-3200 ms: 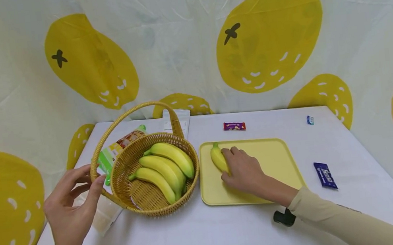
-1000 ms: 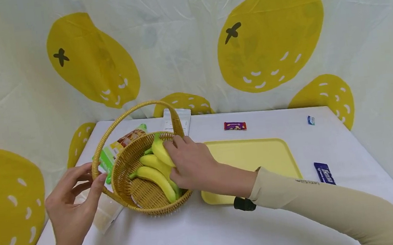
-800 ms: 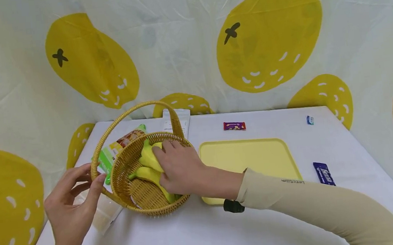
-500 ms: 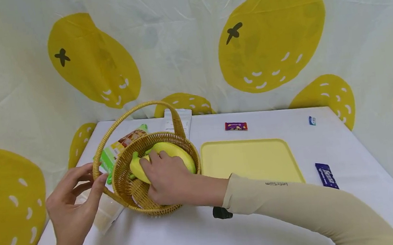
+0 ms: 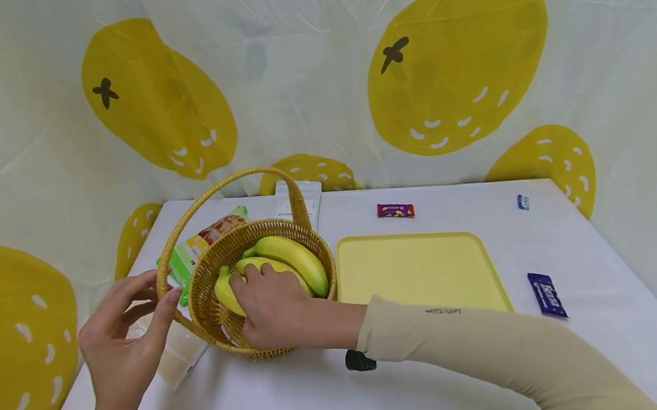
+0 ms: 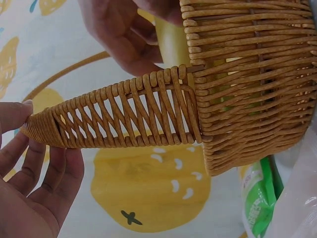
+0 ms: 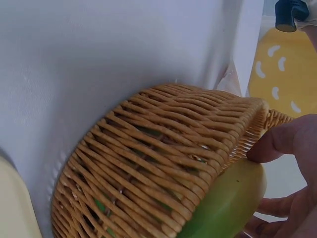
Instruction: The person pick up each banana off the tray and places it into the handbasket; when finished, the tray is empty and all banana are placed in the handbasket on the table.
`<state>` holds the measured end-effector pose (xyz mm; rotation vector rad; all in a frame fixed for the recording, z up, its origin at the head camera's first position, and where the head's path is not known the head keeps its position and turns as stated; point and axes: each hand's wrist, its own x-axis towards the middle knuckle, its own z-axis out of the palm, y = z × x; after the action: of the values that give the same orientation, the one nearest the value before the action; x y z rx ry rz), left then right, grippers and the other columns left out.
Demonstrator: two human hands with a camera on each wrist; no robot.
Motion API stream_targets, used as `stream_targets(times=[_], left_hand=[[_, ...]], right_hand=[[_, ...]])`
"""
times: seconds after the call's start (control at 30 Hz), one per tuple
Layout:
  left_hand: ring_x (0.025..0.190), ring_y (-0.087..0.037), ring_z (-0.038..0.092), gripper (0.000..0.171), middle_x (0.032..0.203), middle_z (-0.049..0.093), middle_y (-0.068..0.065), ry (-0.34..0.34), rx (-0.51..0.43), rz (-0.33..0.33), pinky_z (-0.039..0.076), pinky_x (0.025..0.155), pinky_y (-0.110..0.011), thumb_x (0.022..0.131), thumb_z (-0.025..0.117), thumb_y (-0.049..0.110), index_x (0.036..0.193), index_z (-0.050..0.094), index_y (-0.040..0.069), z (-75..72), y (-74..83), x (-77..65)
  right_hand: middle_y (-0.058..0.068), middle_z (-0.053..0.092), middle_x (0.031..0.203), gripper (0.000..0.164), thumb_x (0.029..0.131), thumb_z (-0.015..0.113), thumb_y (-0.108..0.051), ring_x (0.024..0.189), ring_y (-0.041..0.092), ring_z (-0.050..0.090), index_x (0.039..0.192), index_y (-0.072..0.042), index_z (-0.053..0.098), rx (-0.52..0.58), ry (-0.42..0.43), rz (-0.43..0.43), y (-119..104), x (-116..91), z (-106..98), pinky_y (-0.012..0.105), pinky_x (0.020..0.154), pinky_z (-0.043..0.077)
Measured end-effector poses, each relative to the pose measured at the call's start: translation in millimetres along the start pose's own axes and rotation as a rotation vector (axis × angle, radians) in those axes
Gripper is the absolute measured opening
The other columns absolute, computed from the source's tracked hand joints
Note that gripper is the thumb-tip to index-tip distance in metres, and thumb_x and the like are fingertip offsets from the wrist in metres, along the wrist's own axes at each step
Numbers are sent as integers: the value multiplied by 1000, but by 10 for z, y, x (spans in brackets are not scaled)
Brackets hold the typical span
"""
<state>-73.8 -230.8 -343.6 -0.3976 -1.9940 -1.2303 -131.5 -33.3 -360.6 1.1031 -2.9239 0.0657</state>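
A wicker basket with a tall arched handle stands on the white table, holding several yellow bananas. My left hand pinches the left side of the handle between thumb and fingers. Inside the basket, my right hand grips a banana near the front left, its stem pointing up and away. In the right wrist view, thumb and fingers lie around the end of a banana at the rim. Another banana lies behind the hand; the rest are partly covered by it.
Right of the basket lies a yellow tray. A purple snack bar, a small blue packet and a dark blue bar lie around it. Behind the basket are a green snack bag and a white pouch.
My right hand has carried the banana from the tray into the basket, then moved left and toward the near side. The left hand keeps its hold on the handle.
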Motion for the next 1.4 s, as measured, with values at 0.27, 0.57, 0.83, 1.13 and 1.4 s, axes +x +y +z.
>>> stream_targets(times=[0.27, 0.57, 0.83, 1.13, 1.4], left_hand=[[87, -12, 62, 37, 102, 71, -7, 2, 2, -1, 55, 82, -11, 80, 77, -22, 116, 73, -14, -1, -16, -11], [88, -12, 63, 37, 103, 71, -7, 4, 0, -2, 55, 82, -11, 80, 77, -22, 116, 72, -14, 5, -14, -13], [89, -12, 63, 37, 102, 71, -9, 4, 2, -3, 55, 82, -11, 81, 77, -22, 116, 73, -14, 5, -1, -16], [88, -12, 63, 36, 102, 71, -7, 4, -4, -3, 55, 82, -11, 81, 77, -22, 116, 72, -15, 7, 44, -5], [88, -13, 63, 39, 103, 72, -7, 3, 0, -3, 55, 83, -12, 80, 79, -20, 117, 73, -12, -28, -93, -22]], right_hand=[[4, 60, 112, 53, 91, 72, -32, 91, 18, 58, 139, -13, 59, 8, -7, -23, -68, 3, 89, 32, 55, 51], [4, 62, 119, 56, 94, 71, -37, 96, 16, 59, 143, -14, 58, 13, -35, -18, -89, -1, 140, 32, 57, 54], [3, 61, 125, 59, 98, 69, -40, 99, 17, 61, 151, -18, 54, 22, -43, -17, -84, 12, 172, 32, 58, 55], [2, 62, 122, 56, 101, 67, -39, 96, 17, 60, 150, -17, 56, 51, -10, -36, -2, -39, 139, 31, 56, 54], [3, 62, 120, 54, 101, 65, -27, 90, 16, 58, 153, -16, 55, 116, 50, -69, 160, -119, 23, 27, 53, 48]])
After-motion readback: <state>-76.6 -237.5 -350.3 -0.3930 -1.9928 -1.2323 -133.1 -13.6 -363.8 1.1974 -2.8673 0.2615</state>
